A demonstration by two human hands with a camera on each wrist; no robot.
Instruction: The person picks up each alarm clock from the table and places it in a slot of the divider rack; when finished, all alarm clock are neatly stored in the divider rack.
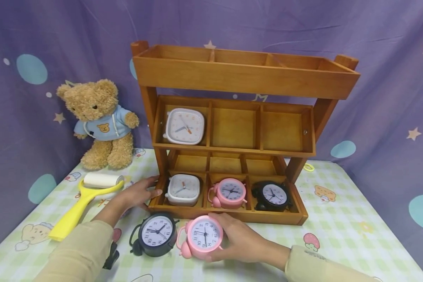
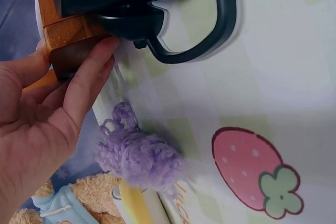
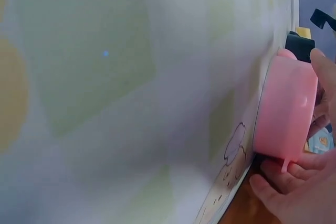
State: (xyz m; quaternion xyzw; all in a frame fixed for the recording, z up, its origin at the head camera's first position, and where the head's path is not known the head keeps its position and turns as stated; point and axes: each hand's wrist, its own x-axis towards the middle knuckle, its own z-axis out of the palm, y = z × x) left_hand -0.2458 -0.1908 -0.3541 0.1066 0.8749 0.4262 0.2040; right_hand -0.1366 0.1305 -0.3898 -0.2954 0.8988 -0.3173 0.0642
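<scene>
Near the table's front, my right hand point(image 1: 237, 241) grips a pink twin-bell alarm clock point(image 1: 205, 235) by its side, thumb and fingers around the case. The clock lies face up. Beside it lies a black twin-bell alarm clock point(image 1: 157, 232). My left hand point(image 1: 135, 194) holds the lower left corner of the wooden rack point(image 1: 244, 76), thumb and fingers on either side of it in the left wrist view. The bottom tray bears a white clock point(image 1: 183, 190), another pink clock point(image 1: 230, 192) and another black clock point(image 1: 273, 196). A second white clock point(image 1: 185, 126) sits in the middle tier's left compartment.
A teddy bear point(image 1: 102, 125) in a blue hoodie sits at the back left. In front of it lies a yellow-handled lint roller point(image 1: 75, 207). A purple fluffy item point(image 2: 142, 156) lies near my left hand. A yellow ring point(image 1: 308, 167) is behind the rack's right side.
</scene>
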